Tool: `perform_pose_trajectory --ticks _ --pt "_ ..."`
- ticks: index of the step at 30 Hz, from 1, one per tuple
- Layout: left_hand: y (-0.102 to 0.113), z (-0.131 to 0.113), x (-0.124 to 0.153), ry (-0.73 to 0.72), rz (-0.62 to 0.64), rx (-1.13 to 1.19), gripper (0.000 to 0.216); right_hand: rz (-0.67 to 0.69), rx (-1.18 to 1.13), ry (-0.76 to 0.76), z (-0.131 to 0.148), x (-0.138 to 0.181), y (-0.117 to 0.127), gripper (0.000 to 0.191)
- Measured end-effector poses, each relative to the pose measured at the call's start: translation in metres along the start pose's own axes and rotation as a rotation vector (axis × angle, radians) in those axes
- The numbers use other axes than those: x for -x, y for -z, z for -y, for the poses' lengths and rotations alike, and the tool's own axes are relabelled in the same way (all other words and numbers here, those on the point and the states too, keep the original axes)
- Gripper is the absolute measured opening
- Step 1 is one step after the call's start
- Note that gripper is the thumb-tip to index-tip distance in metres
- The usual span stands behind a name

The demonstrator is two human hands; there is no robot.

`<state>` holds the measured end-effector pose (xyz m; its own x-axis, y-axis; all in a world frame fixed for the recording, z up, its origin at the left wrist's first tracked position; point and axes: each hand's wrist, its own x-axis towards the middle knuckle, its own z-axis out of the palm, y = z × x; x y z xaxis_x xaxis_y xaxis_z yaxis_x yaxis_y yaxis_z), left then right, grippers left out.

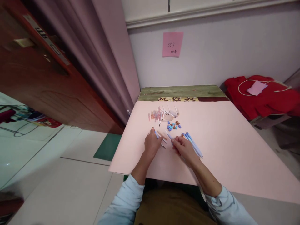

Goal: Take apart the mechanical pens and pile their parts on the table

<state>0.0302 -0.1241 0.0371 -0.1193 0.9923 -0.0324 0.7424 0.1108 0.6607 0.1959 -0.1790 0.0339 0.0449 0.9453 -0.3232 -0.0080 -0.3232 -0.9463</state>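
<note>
– Head camera, centre of the frame: what do the hands have?

– The left hand [152,144] lies knuckles-up on the pink bench [234,150], its grip closed on a blue barrel [156,134] that pokes out past the fingertips. The right hand [184,148] sits just beside it, grip closed on a pale tube [168,135] that points toward the upper left.

– And around them?

– A row of blue pens [193,144] lies right against the right hand, on its right side. Higher in the frame is a small heap of blue and brown caps [173,125], and above that a pile of clear barrels and white refills [162,115].

– What could go wrong from here?

– My guess is that the parts are thin and round, so a slack pinch could let the tube slip and roll across the smooth sheet. The right wrist is so close to the pens that a careless sweep might scatter them toward the lower right edge. The caps are tiny, and one nudge could push them into the pile above.
</note>
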Motion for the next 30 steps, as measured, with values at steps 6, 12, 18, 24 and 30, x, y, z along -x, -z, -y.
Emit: perform_pose_trajectory --ticks 6,12,18,24,30 --pt "-0.007 0.0 -0.005 -0.002 -0.014 0.012 0.043 0.007 -0.012 0.001 0.001 0.002 0.001 0.036" --pt "0.004 0.005 -0.005 0.01 -0.061 0.537 0.026 0.007 -0.068 -0.007 -0.003 -0.004 -0.005 0.036" --pt "0.004 -0.01 0.01 0.217 0.346 0.993 0.035 0.091 -0.088 0.014 0.002 -0.005 -0.017 0.039" --pt "-0.001 -0.015 0.01 0.262 0.217 1.156 0.032 0.137 0.116 0.118 0.009 -0.003 -0.005 0.034" --pt "0.023 0.001 -0.015 0.251 -0.058 1.176 0.034 0.0 0.317 0.125 0.011 0.001 0.012 0.028"
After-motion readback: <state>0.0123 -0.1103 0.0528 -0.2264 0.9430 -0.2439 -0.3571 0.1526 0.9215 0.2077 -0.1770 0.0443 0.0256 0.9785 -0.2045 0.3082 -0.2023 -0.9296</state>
